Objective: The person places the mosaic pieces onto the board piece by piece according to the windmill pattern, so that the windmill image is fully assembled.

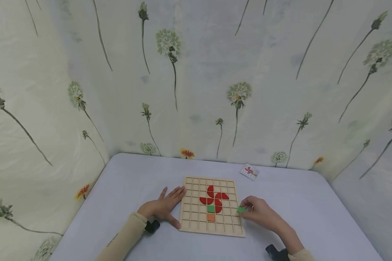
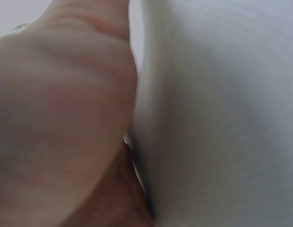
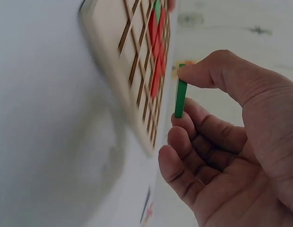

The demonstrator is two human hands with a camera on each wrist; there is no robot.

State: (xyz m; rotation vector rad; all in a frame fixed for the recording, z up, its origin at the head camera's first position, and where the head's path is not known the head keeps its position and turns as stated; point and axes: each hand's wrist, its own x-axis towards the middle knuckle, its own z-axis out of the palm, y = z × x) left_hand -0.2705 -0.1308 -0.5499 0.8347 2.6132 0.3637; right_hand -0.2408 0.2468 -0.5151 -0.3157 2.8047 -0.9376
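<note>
A square wooden grid board lies on the table, with several red rounded tiles set in a pinwheel pattern. Below them sit a green square tile and an orange square tile. My left hand rests along the board's left edge, fingers spread and thumb at the near corner. At the right edge, my right hand pinches a second green tile between thumb and fingertip. In the right wrist view that tile stands on edge, apart from the board.
A small pattern card with a red pinwheel print lies behind the board to the right. The table has a pale cover. Flower-printed curtains surround it at the back and sides.
</note>
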